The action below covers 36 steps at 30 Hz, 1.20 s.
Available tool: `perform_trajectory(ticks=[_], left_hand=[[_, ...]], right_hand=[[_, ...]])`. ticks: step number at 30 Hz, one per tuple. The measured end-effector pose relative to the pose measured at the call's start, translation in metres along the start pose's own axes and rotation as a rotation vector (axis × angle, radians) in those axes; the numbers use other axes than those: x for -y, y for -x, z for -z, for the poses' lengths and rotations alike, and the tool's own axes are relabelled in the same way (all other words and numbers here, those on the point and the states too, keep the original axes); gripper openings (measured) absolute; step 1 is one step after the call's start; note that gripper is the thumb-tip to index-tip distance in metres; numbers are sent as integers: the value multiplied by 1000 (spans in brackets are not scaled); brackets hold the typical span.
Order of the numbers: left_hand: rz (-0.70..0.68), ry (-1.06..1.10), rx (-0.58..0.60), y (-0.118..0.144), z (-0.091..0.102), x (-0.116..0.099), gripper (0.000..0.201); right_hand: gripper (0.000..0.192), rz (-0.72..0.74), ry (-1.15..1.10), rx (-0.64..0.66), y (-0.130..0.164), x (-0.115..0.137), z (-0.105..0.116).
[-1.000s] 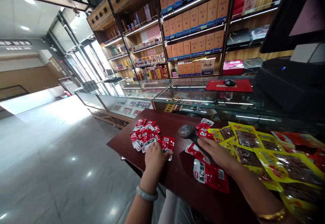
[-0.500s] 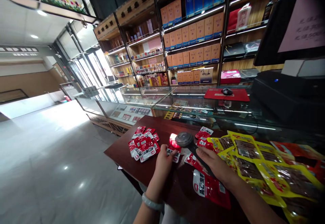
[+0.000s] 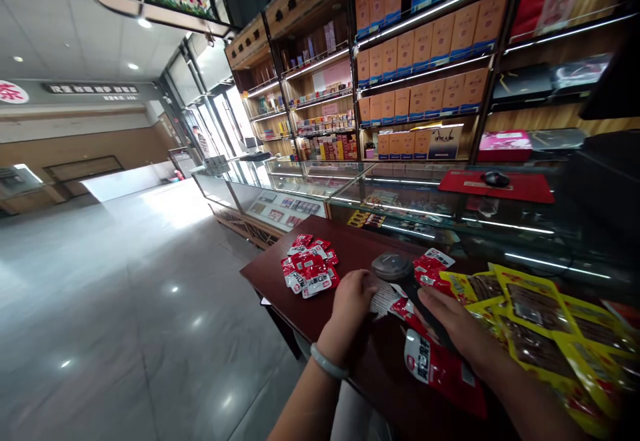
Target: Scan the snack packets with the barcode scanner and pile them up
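Right now the left hand [image 3: 353,296] pinches a small snack packet [image 3: 384,299] under the head of a handheld scanner [image 3: 393,266], whose handle the right hand [image 3: 447,318] is wrapped around. Both sit over the dark table [image 3: 350,351], a pile of red packets [image 3: 310,271] just left.

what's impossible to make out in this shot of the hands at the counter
- Head view: what the left hand grips; its fingers curl over a small packet, hiding the print.
- Head view: the scanner handle, covered by the right hand.
- Head view: the yellow packets run off the right edge.
- Head view: text on the red packet pile, too small.
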<state>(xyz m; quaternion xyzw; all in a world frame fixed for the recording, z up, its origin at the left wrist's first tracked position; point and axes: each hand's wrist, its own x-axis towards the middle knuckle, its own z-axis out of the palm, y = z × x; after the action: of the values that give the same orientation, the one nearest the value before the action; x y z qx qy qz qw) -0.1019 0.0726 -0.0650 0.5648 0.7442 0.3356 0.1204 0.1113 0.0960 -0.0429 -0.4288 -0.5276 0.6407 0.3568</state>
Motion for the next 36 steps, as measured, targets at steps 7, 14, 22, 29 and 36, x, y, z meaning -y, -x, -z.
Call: perform_trajectory(ticks=[7, 14, 22, 29, 36], left_hand=[[147, -482, -258, 22, 45, 59, 63], [374, -563, -273, 6, 71, 75, 75], [271, -511, -213, -1, 77, 68, 35], [239, -41, -151, 1, 57, 58, 25], [192, 183, -224, -1, 37, 55, 21]], right_hand=[[45, -40, -120, 220, 3, -10, -37], [55, -54, -58, 273, -18, -9, -84], [57, -46, -98, 268, -19, -4, -100], [53, 48, -174, 162, -10, 3, -85], [49, 120, -171, 90, 0, 11, -61]])
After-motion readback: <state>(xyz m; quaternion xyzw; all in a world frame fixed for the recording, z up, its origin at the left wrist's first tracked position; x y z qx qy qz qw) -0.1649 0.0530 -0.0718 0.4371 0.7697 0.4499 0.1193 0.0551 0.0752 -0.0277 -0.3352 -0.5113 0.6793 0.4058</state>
